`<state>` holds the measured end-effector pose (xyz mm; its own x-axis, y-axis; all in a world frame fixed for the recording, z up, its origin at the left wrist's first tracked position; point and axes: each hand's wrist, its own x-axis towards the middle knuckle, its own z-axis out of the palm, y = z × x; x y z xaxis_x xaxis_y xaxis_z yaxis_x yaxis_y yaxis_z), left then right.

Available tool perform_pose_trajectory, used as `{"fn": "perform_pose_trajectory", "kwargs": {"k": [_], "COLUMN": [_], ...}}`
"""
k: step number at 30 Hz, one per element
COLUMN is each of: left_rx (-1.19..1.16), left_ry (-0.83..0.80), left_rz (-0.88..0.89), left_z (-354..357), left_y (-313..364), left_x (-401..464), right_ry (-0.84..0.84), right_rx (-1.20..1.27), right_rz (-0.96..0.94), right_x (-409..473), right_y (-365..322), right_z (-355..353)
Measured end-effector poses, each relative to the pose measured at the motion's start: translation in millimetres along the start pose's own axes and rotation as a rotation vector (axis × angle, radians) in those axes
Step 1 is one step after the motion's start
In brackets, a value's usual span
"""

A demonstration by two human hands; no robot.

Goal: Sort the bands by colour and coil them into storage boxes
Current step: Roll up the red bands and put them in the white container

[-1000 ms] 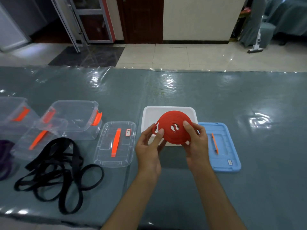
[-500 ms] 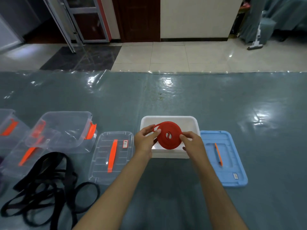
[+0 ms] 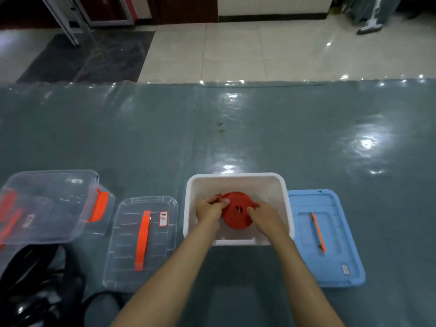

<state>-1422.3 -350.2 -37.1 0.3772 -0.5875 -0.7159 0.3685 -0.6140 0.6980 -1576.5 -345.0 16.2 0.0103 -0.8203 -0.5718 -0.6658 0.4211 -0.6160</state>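
One red band (image 3: 237, 210), wound into a flat coil, sits inside the white box (image 3: 236, 179), low in its well; whether it touches the floor of the box I cannot tell.

My two hands are both on that coil. My left hand (image 3: 208, 210) grips its left edge, fingers curled over the rim and pinching the loose tail of the band. My right hand (image 3: 264, 213) holds the right edge, fingers bent over the top of the coil and thumb tucked near the centre hole.

One white box, open, in the middle of the table (image 3: 236, 128), just ahead of me.

One blue lid (image 3: 339, 263), lying flat just right of the white box, with one thin orange handle along its middle and one small label near its near corner.

One clear lid (image 3: 127, 263), lying flat just left of the white box, with one orange handle down its centre and one small white label beside the handle's far end.

Clear boxes (image 3: 49, 197) at far left: at least two, overlapping, with orange latches; the exact number is cut off by the edge of the view.

Black bands (image 3: 30, 291), a loose tangled heap at the near left corner, partly under the clear boxes' near side; too tangled and blurred to count.

One grey-green glossy cover spread over the table.
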Motion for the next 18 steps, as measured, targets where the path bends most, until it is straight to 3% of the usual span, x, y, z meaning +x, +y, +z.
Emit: {"fn": "perform_pose_trajectory", "kwargs": {"k": [6,13,15,18], "left_rx": [0.085,0.215,0.326,0.637], "left_ry": [0.056,0.158,0.121,-0.013], "left_rz": [-0.05,0.017,0.071,0.301], "left_z": [5,6,3,-9], "left_y": [-11,-7,1,18], "left_x": [32,29,18,-14], "right_ry": [-0.052,-0.069,-0.048,0.076], "right_rx": [-0.042,-0.067,-0.12,-0.172], "right_rz": [0.03,0.013,-0.05,-0.216], "right_x": [25,26,16,-11], "right_y": [1,4,1,-1], "right_z": [11,11,4,-8]}}
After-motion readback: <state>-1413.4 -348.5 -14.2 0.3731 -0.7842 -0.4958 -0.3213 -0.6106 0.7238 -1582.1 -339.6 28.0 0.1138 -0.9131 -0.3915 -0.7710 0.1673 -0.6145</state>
